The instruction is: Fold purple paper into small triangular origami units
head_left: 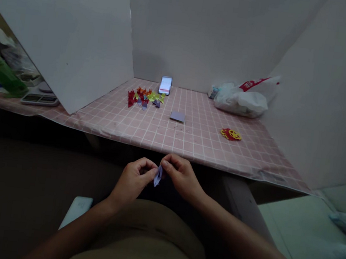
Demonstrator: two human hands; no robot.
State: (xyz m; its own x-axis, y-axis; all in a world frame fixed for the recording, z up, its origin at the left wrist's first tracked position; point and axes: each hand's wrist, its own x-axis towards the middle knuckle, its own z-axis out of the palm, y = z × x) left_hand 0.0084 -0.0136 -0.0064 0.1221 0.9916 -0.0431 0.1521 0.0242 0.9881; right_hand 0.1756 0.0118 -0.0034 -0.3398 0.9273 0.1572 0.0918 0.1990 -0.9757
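Note:
Between my two hands, in front of the table's near edge, is a small folded piece of lilac paper. My left hand pinches it from the left with thumb and forefinger. On its other side my right hand grips the upper part, thumb and fingers pressed together. On the table beyond lies a stack of lilac paper squares. Further left sits a cluster of small folded paper figures in red, orange, yellow and lilac.
A lit phone leans against the back panel. To the right are a white plastic bag and red and yellow flat cut-out pieces. A kitchen scale stands beyond the left panel. A white flat object lies by my left forearm.

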